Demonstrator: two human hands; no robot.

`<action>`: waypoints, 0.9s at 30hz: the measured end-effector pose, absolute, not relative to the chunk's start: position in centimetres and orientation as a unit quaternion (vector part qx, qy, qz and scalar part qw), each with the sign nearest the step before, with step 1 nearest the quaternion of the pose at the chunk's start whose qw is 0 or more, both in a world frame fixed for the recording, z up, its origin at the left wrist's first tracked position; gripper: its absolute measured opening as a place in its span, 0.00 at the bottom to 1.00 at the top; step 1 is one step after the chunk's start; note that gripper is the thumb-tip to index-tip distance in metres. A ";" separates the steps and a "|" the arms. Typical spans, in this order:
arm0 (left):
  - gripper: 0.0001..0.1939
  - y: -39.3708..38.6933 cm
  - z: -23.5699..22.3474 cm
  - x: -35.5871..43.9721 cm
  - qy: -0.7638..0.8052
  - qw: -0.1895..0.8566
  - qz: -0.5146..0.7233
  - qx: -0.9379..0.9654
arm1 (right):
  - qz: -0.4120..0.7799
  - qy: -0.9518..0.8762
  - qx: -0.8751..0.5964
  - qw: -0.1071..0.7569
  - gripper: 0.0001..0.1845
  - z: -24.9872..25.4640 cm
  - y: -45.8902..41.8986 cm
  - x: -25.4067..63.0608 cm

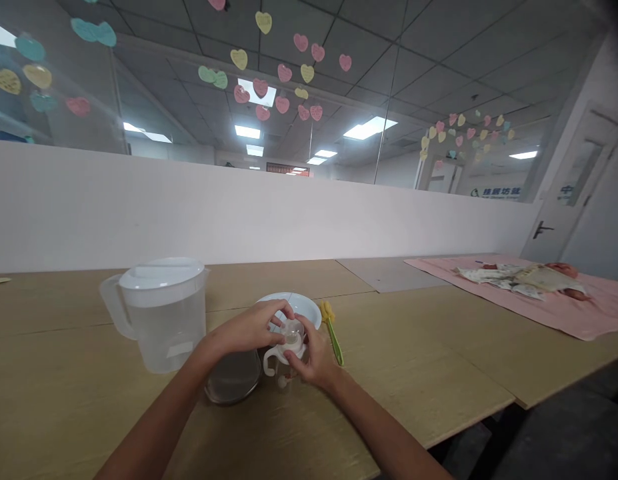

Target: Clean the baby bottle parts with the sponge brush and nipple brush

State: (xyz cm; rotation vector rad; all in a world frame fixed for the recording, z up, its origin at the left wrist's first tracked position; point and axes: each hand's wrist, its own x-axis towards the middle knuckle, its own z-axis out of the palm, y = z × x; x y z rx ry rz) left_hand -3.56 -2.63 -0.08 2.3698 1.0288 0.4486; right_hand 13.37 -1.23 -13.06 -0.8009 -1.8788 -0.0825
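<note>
A baby bottle [291,347] with a clear dome top, white collar and white side handles is held low over the table, just in front of a white bowl [311,308]. My left hand [256,327] curls its fingers around the clear top from the left. From the right, my right hand [316,357] grips the bottle at its collar, with the thumb across the front. The bottle's lower body is see-through, and something small and pale shows near its base. Both hands partly cover the bottle and the bowl's near rim.
A lidded clear pitcher [169,327] of water stands left. A dark metal tray [233,381] lies under my left wrist. Right of the bowl is a green-handled brush with a yellow sponge head [333,337]. A doll in clothes [533,277] lies on a pink cloth [583,313] at far right.
</note>
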 end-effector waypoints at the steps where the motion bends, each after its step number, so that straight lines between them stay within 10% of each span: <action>1: 0.15 -2.6 -0.1 -3.5 0.379 0.256 0.166 0.873 | -0.040 -0.784 -0.334 0.522 0.32 -13.1 -1.2 13.4; 27: 0.15 -1.7 -0.6 -3.7 0.368 0.268 0.171 0.874 | -0.059 -0.784 -0.342 0.515 0.33 -13.3 -0.9 13.6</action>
